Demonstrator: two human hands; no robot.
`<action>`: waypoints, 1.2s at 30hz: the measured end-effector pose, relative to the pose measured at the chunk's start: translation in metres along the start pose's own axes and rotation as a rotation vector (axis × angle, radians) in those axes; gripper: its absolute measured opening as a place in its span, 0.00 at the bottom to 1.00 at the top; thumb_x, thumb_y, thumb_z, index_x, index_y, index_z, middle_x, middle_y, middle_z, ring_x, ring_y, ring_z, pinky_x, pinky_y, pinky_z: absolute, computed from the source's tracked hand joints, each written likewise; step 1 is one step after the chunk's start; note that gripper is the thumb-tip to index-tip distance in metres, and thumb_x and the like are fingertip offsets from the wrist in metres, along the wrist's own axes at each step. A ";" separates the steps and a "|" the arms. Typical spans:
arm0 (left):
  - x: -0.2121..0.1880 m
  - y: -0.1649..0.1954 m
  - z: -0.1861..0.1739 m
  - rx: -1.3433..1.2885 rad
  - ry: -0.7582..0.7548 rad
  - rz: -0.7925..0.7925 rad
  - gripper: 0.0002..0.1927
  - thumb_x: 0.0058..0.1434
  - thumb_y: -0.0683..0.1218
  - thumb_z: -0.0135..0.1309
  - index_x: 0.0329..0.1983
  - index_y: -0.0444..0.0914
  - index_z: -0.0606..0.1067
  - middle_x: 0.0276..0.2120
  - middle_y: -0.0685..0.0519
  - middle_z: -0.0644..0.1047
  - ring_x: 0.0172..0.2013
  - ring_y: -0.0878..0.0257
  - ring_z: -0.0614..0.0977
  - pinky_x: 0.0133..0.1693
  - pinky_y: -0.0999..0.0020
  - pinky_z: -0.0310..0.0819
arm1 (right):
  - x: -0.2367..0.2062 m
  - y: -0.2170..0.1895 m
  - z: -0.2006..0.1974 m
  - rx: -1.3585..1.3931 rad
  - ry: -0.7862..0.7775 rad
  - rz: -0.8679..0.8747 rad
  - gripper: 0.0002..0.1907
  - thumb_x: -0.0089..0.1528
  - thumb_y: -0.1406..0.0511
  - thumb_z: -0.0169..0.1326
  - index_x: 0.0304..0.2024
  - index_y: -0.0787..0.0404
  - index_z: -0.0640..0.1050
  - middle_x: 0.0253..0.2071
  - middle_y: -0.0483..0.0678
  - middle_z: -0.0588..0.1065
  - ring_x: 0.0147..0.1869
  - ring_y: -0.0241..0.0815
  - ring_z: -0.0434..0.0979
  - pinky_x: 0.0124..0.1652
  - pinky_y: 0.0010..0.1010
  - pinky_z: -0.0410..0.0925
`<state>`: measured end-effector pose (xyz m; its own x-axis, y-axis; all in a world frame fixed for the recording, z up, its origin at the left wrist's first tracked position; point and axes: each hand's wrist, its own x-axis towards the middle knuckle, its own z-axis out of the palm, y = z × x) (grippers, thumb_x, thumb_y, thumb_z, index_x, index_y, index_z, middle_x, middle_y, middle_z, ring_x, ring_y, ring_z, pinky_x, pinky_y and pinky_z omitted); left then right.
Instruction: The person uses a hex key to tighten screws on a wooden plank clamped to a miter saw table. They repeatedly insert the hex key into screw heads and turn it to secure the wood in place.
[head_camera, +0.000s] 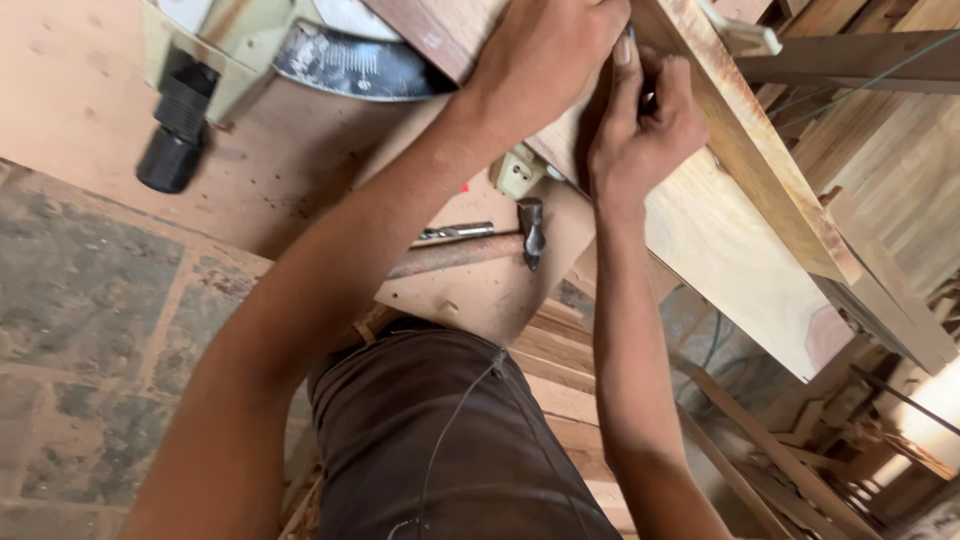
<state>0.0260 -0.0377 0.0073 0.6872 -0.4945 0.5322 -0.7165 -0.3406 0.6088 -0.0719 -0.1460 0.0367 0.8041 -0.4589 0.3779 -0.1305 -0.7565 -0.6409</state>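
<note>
A long pale wooden board (740, 250) runs from the top centre down to the right. My left hand (545, 60) presses down on its upper end; the fingers are cut off by the frame's top edge. Right beside it, my right hand (645, 130) rests on the board with its fingers pinched on a thin dark pencil-like thing (629, 38), whose tip sits at the board's face. The two hands touch each other.
A mitre saw (300, 45) with a black handle (175, 135) stands on the plywood bench at the top left. A hammer (470, 250), a metal bit (455, 232) and a pale plug block (518, 172) lie below the board. Timber pieces (780, 460) are stacked at the right.
</note>
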 end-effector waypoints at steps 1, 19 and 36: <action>-0.003 -0.001 -0.003 -0.115 0.022 -0.030 0.03 0.58 0.37 0.60 0.32 0.32 0.77 0.30 0.45 0.79 0.29 0.53 0.81 0.30 0.61 0.76 | 0.001 -0.001 -0.003 0.064 -0.036 -0.014 0.07 0.71 0.68 0.62 0.40 0.67 0.82 0.27 0.48 0.75 0.30 0.34 0.66 0.31 0.27 0.60; -0.082 0.086 -0.106 -0.933 0.039 -0.615 0.05 0.60 0.34 0.64 0.39 0.34 0.82 0.34 0.51 0.81 0.33 0.67 0.80 0.36 0.73 0.74 | -0.041 -0.088 -0.091 -0.084 -0.349 -0.444 0.10 0.57 0.74 0.68 0.40 0.64 0.83 0.37 0.50 0.80 0.36 0.44 0.77 0.37 0.34 0.65; -0.084 0.141 -0.182 -0.591 0.149 -0.331 0.10 0.60 0.34 0.65 0.41 0.37 0.77 0.34 0.54 0.78 0.30 0.71 0.79 0.31 0.73 0.72 | -0.035 -0.123 -0.136 0.078 -0.413 -0.567 0.10 0.53 0.69 0.67 0.38 0.58 0.85 0.30 0.45 0.78 0.32 0.39 0.73 0.33 0.31 0.64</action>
<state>-0.1106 0.1012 0.1553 0.8980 -0.3097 0.3126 -0.3100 0.0591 0.9489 -0.1632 -0.1000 0.1934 0.8924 0.2223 0.3926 0.4030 -0.7840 -0.4722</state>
